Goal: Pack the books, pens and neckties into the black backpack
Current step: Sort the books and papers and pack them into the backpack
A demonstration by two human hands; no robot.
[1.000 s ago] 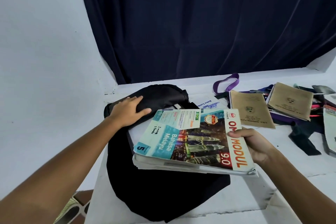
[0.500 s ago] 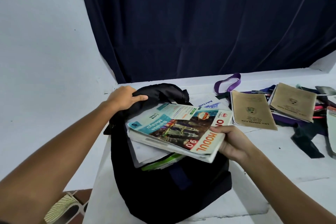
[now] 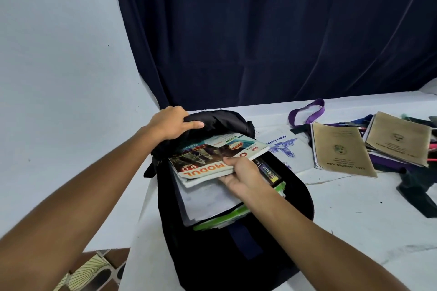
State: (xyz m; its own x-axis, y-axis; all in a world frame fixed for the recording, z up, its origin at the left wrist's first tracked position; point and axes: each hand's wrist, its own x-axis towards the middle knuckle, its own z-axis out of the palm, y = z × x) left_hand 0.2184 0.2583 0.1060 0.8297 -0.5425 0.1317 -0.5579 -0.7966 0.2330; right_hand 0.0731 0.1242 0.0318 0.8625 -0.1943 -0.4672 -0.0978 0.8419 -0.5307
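A big dark curtain hangs behind a white table. The black backpack lies on the table with its mouth open. It is made of soft cloth and looks floppy, so the left hand grips the top flap with curled fingers and holds it up. The right hand pinches the near edge of a big book, thumb on top, with the book partly inside the bag on other books. The book looks thick, a bit heavy and bendy, with a shiny, slippery cover, so the edge is probably a good place to hold it. Two flat brown books lie on the table to the right, well apart from the bag, beside a purple strap.
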